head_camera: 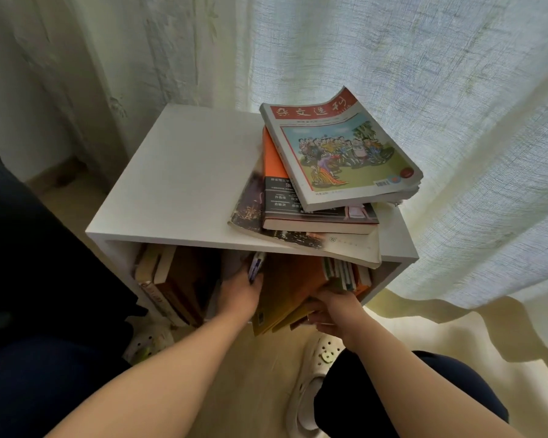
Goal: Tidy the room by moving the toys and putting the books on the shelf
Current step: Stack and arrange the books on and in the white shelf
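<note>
Inside the white wooden shelf [178,178] at six o'clock, the right hand [337,311] curls round leaning orange paperbacks [290,289], the left hand [239,292] hides its grip, and at one o'clock a red-titled magazine [342,150] reads 杂文选刊.

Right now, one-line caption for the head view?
Left hand reaches into white shelf; right hand grips orange books; book stack sits on top.

Light: I see soft daylight through the curtain [424,74].
Shadow: shelf [171,172] interior dim.
Edges: wide-angle bending, slightly soft.
</note>
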Demonstrator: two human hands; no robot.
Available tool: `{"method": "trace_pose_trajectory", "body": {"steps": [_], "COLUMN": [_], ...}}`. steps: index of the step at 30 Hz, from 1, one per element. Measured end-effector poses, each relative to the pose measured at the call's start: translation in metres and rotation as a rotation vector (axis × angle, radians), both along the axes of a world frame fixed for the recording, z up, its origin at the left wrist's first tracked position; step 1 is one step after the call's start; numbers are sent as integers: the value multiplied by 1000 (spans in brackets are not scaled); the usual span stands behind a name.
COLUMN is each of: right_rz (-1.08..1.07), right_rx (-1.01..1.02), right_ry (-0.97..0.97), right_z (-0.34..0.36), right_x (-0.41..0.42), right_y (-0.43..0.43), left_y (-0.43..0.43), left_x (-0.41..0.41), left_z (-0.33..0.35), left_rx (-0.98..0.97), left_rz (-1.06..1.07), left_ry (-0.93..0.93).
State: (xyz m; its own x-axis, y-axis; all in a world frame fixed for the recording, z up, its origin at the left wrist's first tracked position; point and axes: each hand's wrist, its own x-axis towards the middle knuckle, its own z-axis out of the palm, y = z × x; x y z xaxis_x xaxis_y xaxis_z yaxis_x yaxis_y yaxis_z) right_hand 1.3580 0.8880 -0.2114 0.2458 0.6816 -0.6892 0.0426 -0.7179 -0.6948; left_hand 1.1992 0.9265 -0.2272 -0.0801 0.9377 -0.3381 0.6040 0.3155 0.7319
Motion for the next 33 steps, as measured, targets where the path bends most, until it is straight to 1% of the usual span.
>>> {"method": "trace_pose_trajectory", "body": {"steps": [2, 4, 7, 9, 11, 13, 17, 19, 21, 23, 26, 33], "right_rz": [-14, -11, -3, 0, 6, 17, 50, 51, 44, 37, 41, 19], "right_rx": [17, 26, 30, 36, 45, 52, 70, 74, 78, 79, 82, 103], "right_ry": [13, 13, 17, 16, 15, 14, 9, 8, 14, 6, -19, -41], "right_z": [2, 3, 4, 4, 5, 6, 8, 8, 8, 7, 10, 24], "right_x": [5, 8, 7, 8, 9, 10, 13, 13, 13, 12, 13, 11], "right_y": [-1, -1, -1, 0, 0, 0, 0, 0, 0, 1, 1, -2], "left_y": [4, 5, 0, -4, -7, -4, 12, 14, 7, 0, 3, 12], "left_x": [16, 29, 41, 44, 49, 54, 54, 51, 51, 54, 56, 48], "left_z": [2, 1, -10, -19, -23, -23, -20, -22, -25, -31, -37, -27], "left_rx": [2, 21, 44, 24, -1, -14, 9, 22, 28, 17, -19, -72], "left_rz": [37, -3, -163, -290, -359, -355, -226, -214, -283, -426, -544, -622], "left_ry": [-70, -69, -9, 26, -8, -52, -70, -85, -107, -110, -65, 59]}}
